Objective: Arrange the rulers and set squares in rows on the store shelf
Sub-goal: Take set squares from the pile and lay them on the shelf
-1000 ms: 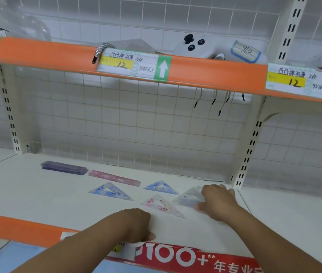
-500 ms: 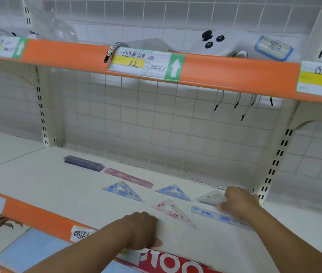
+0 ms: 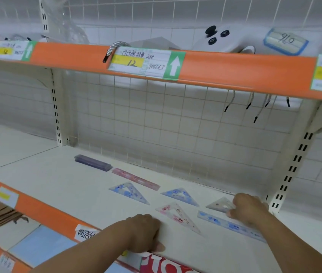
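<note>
Right hand: the right hand [image 3: 249, 209] is down on the shelf [image 3: 57, 184] at the far right, knuckles up and fingers bent. The fingertips meet the right corner of the clear set square [image 3: 218, 204] and the heel lies over the blue ruler [image 3: 229, 225]. Pressing or pinching? I cannot tell.
Left hand: the left hand [image 3: 144, 232] grips the shelf's front edge, fingers curled over the top and thumb along the lip.
Arms: both forearms come up from the bottom of the view, the right one crossing the blue ruler's near end.
Blue ruler: it lies flat just in front of the clear set square, its long axis running from back-left to front-right.
Clear set square: flat, by the right upright, apex pointing to the back.
Pink set square: the pink set square [image 3: 178, 215] lies flat between the two hands, its long point towards the front-right.
Others: two blue set squares [image 3: 180, 196] sit well apart behind it. Further back the pink ruler [image 3: 135, 179] and a purple stack [image 3: 92, 162] lie nearly end to end on one diagonal line.
Above: a price label [image 3: 146, 64] is on the orange rail, with a white controller [image 3: 223, 38] on the upper shelf.
</note>
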Demonstrator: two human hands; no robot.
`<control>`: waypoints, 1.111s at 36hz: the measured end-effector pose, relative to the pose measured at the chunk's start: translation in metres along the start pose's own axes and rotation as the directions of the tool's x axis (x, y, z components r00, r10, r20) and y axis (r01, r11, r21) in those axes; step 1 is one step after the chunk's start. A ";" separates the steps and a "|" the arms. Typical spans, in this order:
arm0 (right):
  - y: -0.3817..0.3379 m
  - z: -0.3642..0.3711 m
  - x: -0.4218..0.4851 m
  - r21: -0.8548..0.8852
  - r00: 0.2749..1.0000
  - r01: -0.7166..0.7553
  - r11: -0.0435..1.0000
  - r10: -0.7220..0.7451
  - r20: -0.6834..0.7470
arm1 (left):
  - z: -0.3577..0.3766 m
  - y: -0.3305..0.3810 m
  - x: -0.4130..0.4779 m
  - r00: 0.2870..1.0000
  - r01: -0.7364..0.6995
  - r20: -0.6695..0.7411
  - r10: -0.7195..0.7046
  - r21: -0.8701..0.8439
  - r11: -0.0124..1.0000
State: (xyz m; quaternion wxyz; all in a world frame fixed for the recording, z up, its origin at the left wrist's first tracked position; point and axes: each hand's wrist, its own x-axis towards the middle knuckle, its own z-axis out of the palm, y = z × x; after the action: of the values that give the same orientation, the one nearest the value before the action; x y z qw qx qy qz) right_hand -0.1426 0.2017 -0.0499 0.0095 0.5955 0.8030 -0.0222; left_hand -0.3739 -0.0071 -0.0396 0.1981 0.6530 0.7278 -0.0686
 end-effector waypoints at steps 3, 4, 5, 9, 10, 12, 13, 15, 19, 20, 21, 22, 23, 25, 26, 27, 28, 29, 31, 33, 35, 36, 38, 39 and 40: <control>0.003 0.004 0.004 0.011 1.000 0.001 1.000 -0.001 0.024 | 0.000 0.000 0.001 1.000 -0.001 0.004 0.001 -0.013 1.000; 0.003 0.005 0.006 0.011 0.999 -0.001 1.000 0.000 0.035 | 0.000 0.000 0.001 1.000 -0.002 0.006 0.003 -0.016 1.000; 0.003 0.005 0.006 0.015 0.999 -0.004 1.000 0.004 0.046 | -0.001 0.000 0.001 1.000 -0.003 0.008 0.003 -0.018 1.000; 0.003 0.004 0.007 0.025 0.996 -0.027 0.999 0.024 0.083 | 0.000 -0.001 0.002 1.000 -0.007 0.009 0.007 -0.019 1.000; 0.003 0.004 0.008 0.027 0.995 -0.032 0.999 0.029 0.096 | 0.000 -0.002 0.002 1.000 -0.008 0.009 0.008 -0.019 1.000; 0.003 0.004 0.009 0.032 0.992 -0.045 0.998 0.041 0.120 | 0.000 -0.002 0.002 1.000 -0.007 0.007 0.007 -0.023 1.000; 0.002 0.004 0.010 0.037 0.990 -0.048 0.998 0.043 0.131 | 0.000 -0.002 0.002 1.000 -0.007 0.006 0.007 -0.024 1.000; 0.003 0.004 0.013 0.043 0.987 -0.054 0.998 0.047 0.152 | -0.001 -0.002 0.002 1.000 -0.010 0.006 0.010 -0.027 1.000; 0.001 0.004 0.017 0.011 0.981 -0.063 0.998 0.060 0.185 | -0.001 -0.002 0.002 1.000 -0.014 0.007 0.014 -0.030 0.999; 0.000 0.003 0.016 0.002 0.979 -0.066 0.998 0.065 0.192 | -0.001 -0.002 0.002 1.000 -0.015 0.006 0.016 -0.030 0.999; -0.002 0.003 0.016 -0.008 0.978 -0.069 0.998 0.069 0.196 | -0.001 -0.002 0.002 1.000 -0.016 0.005 0.016 -0.031 0.999; -0.002 0.003 0.015 -0.021 0.978 -0.071 0.997 0.074 0.195 | -0.001 -0.002 0.002 1.000 -0.015 0.006 0.016 -0.031 0.999; -0.002 0.002 0.015 -0.031 0.979 -0.070 0.997 0.075 0.189 | -0.001 -0.002 0.002 1.000 -0.015 0.008 0.015 -0.030 0.999; -0.002 0.003 0.015 -0.045 0.983 -0.060 0.997 0.067 0.173 | -0.001 -0.002 0.002 1.000 -0.016 0.011 0.016 -0.027 1.000; -0.002 0.003 0.015 -0.053 0.983 -0.056 0.997 0.064 0.170 | -0.001 -0.002 0.002 1.000 -0.017 0.012 0.018 -0.026 1.000; -0.002 0.003 0.014 -0.063 0.984 -0.052 0.997 0.062 0.169 | -0.002 -0.002 0.002 1.000 -0.018 0.013 0.018 -0.026 0.999; -0.002 0.002 0.013 -0.073 0.983 -0.048 0.996 0.060 0.172 | -0.002 -0.002 0.002 1.000 -0.018 0.013 0.018 -0.027 0.999; -0.003 0.001 0.012 -0.078 0.982 -0.042 0.996 0.055 0.178 | -0.003 -0.002 0.002 1.000 -0.018 0.015 0.019 -0.028 0.999; -0.004 -0.001 0.010 -0.080 0.982 -0.034 0.996 0.049 0.181 | -0.003 -0.001 0.002 1.000 -0.021 0.016 0.021 -0.029 0.999; -0.005 -0.002 0.008 -0.079 0.982 -0.033 0.996 0.047 0.181 | -0.003 -0.001 0.002 1.000 -0.021 0.015 0.021 -0.032 0.999; -0.006 -0.002 0.007 -0.083 0.982 -0.032 0.996 0.046 0.182 | -0.003 -0.001 0.001 1.000 -0.021 0.014 0.021 -0.035 0.999; -0.006 -0.002 0.007 -0.087 0.983 -0.032 0.996 0.048 0.180 | -0.003 -0.001 0.001 1.000 -0.021 0.015 0.021 -0.039 0.999; -0.008 -0.005 0.002 -0.072 0.984 -0.037 0.997 0.049 0.172 | -0.003 -0.001 0.001 1.000 -0.019 0.016 0.020 -0.049 0.999; -0.009 -0.007 -0.001 -0.051 0.985 -0.034 0.998 0.042 0.165 | -0.003 -0.001 0.001 1.000 -0.019 0.016 0.020 -0.053 0.998; -0.009 -0.006 -0.004 -0.014 0.986 -0.029 0.999 0.031 0.164 | -0.003 -0.001 0.001 1.000 -0.018 0.017 0.019 -0.058 0.998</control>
State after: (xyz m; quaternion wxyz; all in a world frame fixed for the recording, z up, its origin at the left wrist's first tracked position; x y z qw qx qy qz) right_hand -0.1496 0.1960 -0.0431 0.0792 0.6036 0.7905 -0.0665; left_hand -0.3758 -0.0055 -0.0378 0.2239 0.6529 0.7218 -0.0513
